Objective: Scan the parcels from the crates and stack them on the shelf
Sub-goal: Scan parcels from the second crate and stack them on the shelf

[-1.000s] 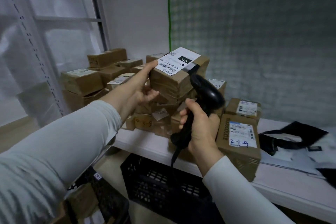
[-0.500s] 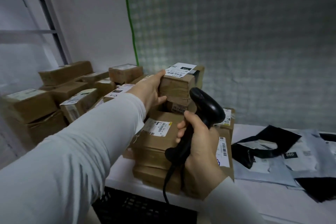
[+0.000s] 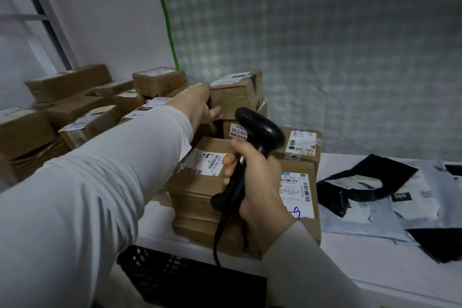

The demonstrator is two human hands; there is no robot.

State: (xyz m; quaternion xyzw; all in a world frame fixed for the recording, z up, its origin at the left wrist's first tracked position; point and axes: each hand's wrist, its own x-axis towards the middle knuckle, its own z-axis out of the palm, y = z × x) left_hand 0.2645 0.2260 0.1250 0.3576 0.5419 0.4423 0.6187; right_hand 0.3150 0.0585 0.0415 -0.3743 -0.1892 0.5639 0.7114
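Cardboard, brown and taped, with a white label on its top face: the parcel (image 3: 236, 94) is at the top of the pile toward the back of the shelf (image 3: 362, 265), close to the checked backdrop (image 3: 325, 45). My left grip (image 3: 200, 105) is clamped on its left end, with fingers (image 3: 203, 87) over the top edge and the thumb against the near face. Directly beneath it lies a stickered box (image 3: 238, 132) marked 55-3-431; I cannot tell whether the parcel's full weight is on it.

My right grip (image 3: 260, 187) is wrapped tight round the handle of the black scanner (image 3: 262, 130), whose head tilts up in front of the stickered box, just below the parcel. Its cable (image 3: 217, 237) hangs down past the shelf's front edge.

Behind that grip stand more brown boxes in the same pile: a labelled box (image 3: 200, 182) to the left of the scanner handle, a box with blue handwriting (image 3: 300, 197) on its label to the right, and another box (image 3: 302, 144) behind that one. Further cardboard boxes (image 3: 67, 82) are heaped along the left of the shelf, against the white wall. To the right, well apart from the pile, black and grey mailer bags (image 3: 370, 182) lie flat on the shelf. A black crate (image 3: 187, 280) sits below the shelf's front edge. A green strip (image 3: 165, 12) runs down the wall at the backdrop's left edge.
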